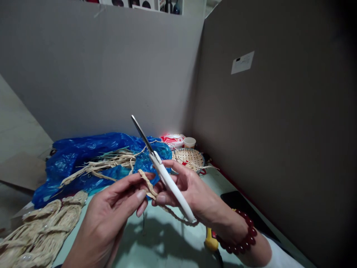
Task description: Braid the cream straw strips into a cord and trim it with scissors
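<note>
A thin braided straw cord (147,182) runs between my two hands above the table. My left hand (108,208) pinches it between thumb and fingers near its upper end. With thumb and fingertips, my right hand (189,184) grips the same cord a little lower down. Scissors with white handles (175,191) also rest in my right hand, their closed-looking blades (142,134) pointing up and to the left, away from the cord. The cord's tail (178,217) loops down below the handles. My fingers hide part of the cord.
Loose straw strands (111,162) lie on a blue plastic bag (92,143) at the back left. Braided straw bundles (44,230) sit at the front left. Behind my right hand are a woven basket (192,158) and a paper cup (189,142). A yellow-handled tool (211,242) lies beneath my right wrist.
</note>
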{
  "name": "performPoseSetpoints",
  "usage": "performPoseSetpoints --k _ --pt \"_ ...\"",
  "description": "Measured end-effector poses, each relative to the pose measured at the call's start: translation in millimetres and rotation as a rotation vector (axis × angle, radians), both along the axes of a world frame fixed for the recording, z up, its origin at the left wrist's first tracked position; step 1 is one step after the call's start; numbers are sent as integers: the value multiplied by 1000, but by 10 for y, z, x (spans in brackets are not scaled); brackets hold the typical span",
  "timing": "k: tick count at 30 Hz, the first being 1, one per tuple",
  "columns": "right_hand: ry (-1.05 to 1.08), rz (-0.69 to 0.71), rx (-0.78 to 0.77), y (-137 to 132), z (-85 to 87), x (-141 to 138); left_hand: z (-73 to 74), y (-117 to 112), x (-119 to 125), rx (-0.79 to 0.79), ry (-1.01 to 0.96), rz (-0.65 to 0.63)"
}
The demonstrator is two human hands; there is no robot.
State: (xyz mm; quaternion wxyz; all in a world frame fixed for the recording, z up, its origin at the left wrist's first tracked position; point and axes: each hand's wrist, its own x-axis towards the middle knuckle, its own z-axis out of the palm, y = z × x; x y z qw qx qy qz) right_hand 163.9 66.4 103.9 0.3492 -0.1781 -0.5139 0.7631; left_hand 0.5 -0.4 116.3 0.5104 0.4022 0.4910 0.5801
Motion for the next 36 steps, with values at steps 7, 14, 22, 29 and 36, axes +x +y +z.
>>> performPoseSetpoints --k 7,14,22,29,36 --pt "60 52 -23 14 35 38 -6 6 -34 -15 4 -14" --pt "85 58 -60 4 35 26 8 3 -25 -11 5 16" --pt "57 43 -66 15 -32 16 17 65 -22 -45 111 -115" --pt "-33 -224 139 76 -58 29 26 90 -12 -35 44 -111" --pt "-605 -713 841 -75 -60 505 42 -163 -105 7 28 -113"
